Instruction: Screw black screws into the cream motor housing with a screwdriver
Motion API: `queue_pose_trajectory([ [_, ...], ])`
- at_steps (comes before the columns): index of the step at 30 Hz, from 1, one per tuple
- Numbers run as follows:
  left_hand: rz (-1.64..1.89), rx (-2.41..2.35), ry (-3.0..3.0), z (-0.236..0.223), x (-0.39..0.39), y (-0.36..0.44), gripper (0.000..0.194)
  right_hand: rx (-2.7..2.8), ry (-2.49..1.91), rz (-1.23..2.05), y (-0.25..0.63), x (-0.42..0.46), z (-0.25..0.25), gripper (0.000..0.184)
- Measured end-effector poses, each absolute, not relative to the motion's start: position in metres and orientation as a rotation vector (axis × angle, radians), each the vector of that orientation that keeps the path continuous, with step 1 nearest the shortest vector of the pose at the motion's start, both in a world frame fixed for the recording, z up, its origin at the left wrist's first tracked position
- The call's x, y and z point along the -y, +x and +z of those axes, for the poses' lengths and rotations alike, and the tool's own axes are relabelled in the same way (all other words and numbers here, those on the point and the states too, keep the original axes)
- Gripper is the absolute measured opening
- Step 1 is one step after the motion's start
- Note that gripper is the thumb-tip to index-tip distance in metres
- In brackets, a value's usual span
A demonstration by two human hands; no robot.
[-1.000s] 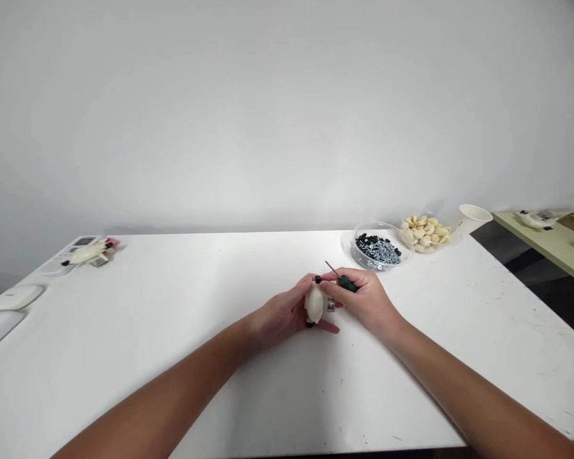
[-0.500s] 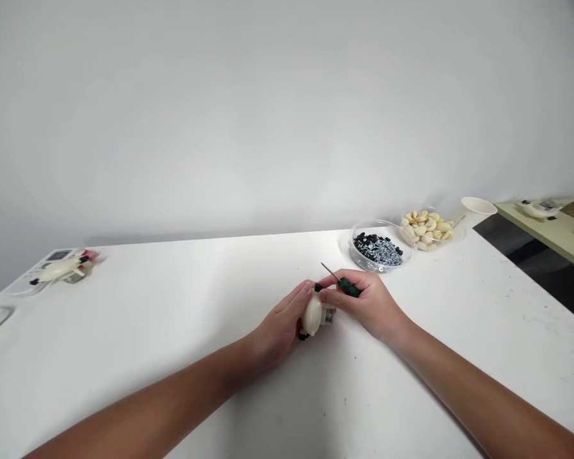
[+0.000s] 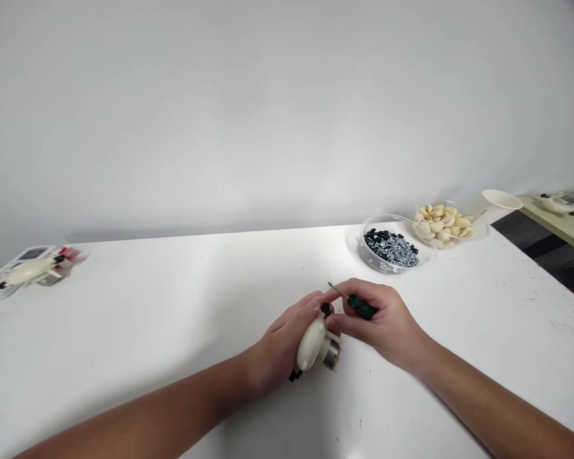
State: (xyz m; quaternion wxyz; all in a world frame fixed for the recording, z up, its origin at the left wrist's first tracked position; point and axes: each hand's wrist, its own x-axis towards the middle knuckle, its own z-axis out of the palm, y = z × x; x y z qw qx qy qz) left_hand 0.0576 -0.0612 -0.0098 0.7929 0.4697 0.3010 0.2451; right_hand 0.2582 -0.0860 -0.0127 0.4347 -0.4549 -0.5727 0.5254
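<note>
My left hand [image 3: 281,341] is wrapped round a cream oval plastic housing [image 3: 310,345] with black pieces at both ends. A small silver cylinder like a motor [image 3: 331,354] sticks out of its right side. The housing is tilted, its upper end leaning right. In my right hand [image 3: 380,319] is a short screwdriver [image 3: 361,307] with a dark green handle, its shaft pointing up and left, away from the housing. The fingertips of that hand are at the black end piece [image 3: 326,310]; whether they pinch a small part there is hidden.
Behind my right hand stands a clear tub of screws and black pieces [image 3: 392,250]. Beside it are a clear tub of cream plastic parts [image 3: 442,228] and a white cup [image 3: 502,201]. A similar assembly [image 3: 31,271] lies on a white device at far left; another [image 3: 562,203] sits at far right.
The housing has come lower and tilted, so more of the silver cylinder shows. My right hand has moved slightly down and right with the screwdriver. The whole view has shifted a little.
</note>
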Motion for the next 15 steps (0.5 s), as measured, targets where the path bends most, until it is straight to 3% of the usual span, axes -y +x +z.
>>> queue_pose_trajectory([
  [11,0.411,-0.605,0.898,-0.0072,0.0538,0.0568,0.033,1.646,-1.158,1.179,0.2680,0.0867,-0.0157,0.019],
  [15,0.396,-0.640,0.863,-0.0060,0.0537,0.0579,0.035,1.756,-1.103,0.909,0.2659,0.0856,-0.0117,0.020],
])
